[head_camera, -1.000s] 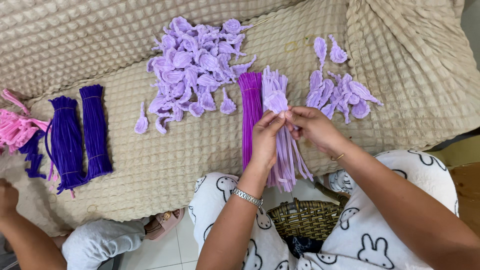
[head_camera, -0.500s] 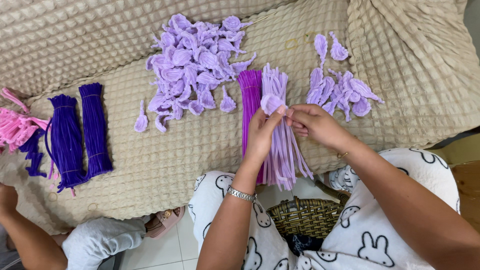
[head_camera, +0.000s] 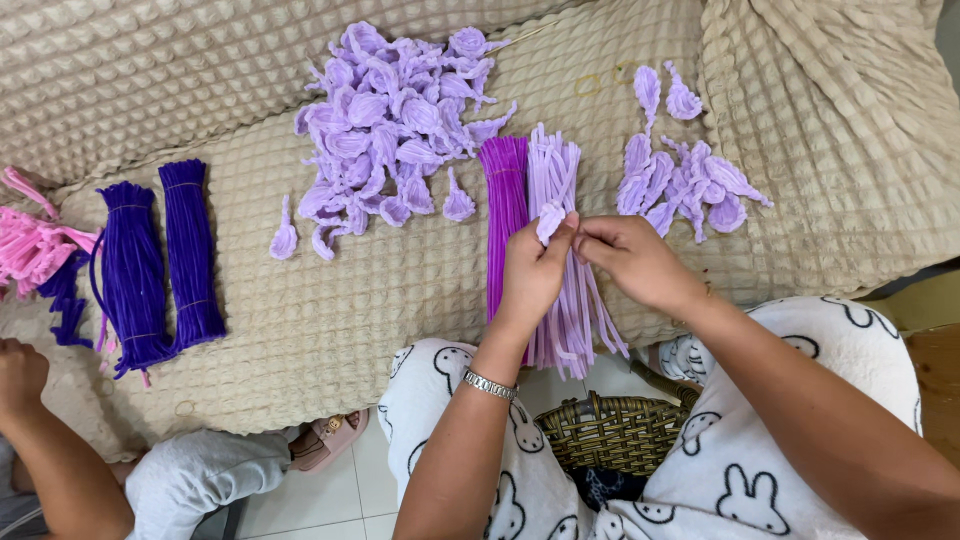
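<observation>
Left hand and right hand pinch a lilac pipe-cleaner petal above the lilac stems — magenta bundle just left, petal piles flanking, basket below — bare cushion leftward

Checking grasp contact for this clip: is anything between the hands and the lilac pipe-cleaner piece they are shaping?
Nothing visible. The left hand pinches the lilac pipe-cleaner loop directly at its fingertips, and the right hand meets it from the side. The lilac pipe-cleaner bundle lies underneath the hands, not between them.

Stem bundle between 2 petal piles — basket below, on lap.
</observation>
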